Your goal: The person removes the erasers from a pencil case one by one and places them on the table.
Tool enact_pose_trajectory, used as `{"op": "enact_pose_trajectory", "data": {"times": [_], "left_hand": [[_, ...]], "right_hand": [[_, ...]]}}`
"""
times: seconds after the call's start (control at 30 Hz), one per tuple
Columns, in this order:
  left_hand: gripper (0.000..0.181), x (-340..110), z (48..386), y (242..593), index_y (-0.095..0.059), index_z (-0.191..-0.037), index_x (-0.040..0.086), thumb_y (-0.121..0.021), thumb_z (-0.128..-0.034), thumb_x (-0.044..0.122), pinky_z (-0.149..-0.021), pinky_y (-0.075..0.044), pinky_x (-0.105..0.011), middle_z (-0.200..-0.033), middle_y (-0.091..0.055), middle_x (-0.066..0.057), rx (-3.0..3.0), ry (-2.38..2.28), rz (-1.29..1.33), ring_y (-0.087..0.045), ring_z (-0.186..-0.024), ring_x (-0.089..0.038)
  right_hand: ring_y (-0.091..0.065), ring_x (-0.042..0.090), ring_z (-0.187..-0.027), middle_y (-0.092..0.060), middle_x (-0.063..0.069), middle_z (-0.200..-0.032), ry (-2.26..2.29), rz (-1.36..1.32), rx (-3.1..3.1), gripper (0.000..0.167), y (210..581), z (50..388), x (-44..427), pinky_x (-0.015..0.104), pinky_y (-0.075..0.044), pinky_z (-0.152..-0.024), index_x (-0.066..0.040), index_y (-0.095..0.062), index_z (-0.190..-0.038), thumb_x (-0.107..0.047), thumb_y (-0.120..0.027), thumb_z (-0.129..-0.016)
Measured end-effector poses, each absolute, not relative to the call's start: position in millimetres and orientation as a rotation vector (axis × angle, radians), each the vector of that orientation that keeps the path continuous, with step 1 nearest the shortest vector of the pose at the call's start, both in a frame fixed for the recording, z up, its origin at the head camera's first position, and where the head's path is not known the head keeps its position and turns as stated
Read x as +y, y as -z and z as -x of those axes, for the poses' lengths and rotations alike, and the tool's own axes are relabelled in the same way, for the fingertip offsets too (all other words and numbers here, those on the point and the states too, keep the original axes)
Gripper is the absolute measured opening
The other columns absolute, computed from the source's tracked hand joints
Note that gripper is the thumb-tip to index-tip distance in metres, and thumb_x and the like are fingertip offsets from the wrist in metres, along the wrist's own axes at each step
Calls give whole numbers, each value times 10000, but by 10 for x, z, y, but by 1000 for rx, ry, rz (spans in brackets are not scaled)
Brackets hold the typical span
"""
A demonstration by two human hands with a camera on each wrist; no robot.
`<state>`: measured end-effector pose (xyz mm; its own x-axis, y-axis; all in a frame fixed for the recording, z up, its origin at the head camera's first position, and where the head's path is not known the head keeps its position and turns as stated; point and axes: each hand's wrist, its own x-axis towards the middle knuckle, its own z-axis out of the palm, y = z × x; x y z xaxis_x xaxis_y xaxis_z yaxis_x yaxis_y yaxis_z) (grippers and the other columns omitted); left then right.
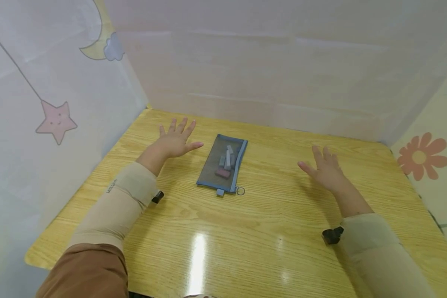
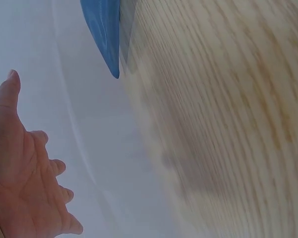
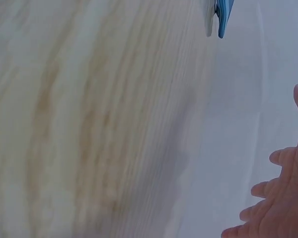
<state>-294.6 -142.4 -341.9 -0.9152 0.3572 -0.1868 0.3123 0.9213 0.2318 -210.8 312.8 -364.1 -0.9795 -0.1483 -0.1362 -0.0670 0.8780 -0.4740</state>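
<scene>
A blue-edged mesh zipper pouch (image 1: 211,165) lies flat near the middle of the table, its zipper along the right side and a metal ring (image 1: 240,191) at the near corner. Through the mesh show several small blocks, among them a dark red one (image 1: 222,173) and pale ones; their exact kind cannot be told. My left hand (image 1: 173,141) hovers left of the pouch, fingers spread, holding nothing. Well to the right, my right hand (image 1: 328,171) is also raised with fingers spread and nothing in it. Each wrist view shows a corner of the pouch (image 2: 103,34) near the top.
The yellow wood-grain table (image 1: 268,256) has a pale sheet wall (image 1: 264,74) behind it and printed sheets at both sides. Small black wrist cameras (image 1: 332,236) are strapped under both sleeved forearms. Bright light reflects off the near part of the table.
</scene>
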Motion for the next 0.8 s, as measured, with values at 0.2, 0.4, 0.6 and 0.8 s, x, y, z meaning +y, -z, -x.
{"op": "enact_pose_trajectory", "data": {"times": [0.2, 0.4, 0.6, 0.8], "left_hand": [[863, -1345, 2933, 3404, 207, -1412, 335, -202, -795, 777, -934, 186, -666, -1466, 288, -16, 2836, -273, -535, 319, -1288, -308], [842, -1260, 2916, 3427, 192, -1414, 355, -217, -804, 768, -948, 180, -657, -1483, 255, -14, 2838, -287, -570, 308, -1297, -301], [832, -1176, 2893, 3471, 215, -1390, 391, -189, -781, 789, -977, 136, -654, -1490, 238, -17, 2836, -282, -619, 281, -1313, -297], [858, -1097, 2851, 3474, 195, -1408, 372, -181, -765, 798, -995, 90, -657, -1510, 187, -40, 2829, -257, -660, 218, -1339, -331]], "right_hand": [[240, 508, -1265, 227, 267, -1444, 837, 235, 2816, 938, 3634, 2114, 2997, 735, 12, -916, -105, 166, -1444, -578, -425, -889], [210, 493, -1288, 157, 265, -1467, 906, 314, 2789, 922, 3629, 2103, 2854, 729, 0, -929, -110, 116, -1460, -529, -476, -891], [128, 407, -1351, 82, 194, -1505, 931, 352, 2776, 919, 3672, 2136, 2757, 658, -27, -1008, -131, 56, -1475, -530, -512, -872], [26, 384, -1371, 13, 187, -1512, 1022, 438, 2745, 911, 3717, 2158, 2631, 622, -73, -1035, -120, -7, -1481, -491, -561, -860]]}}
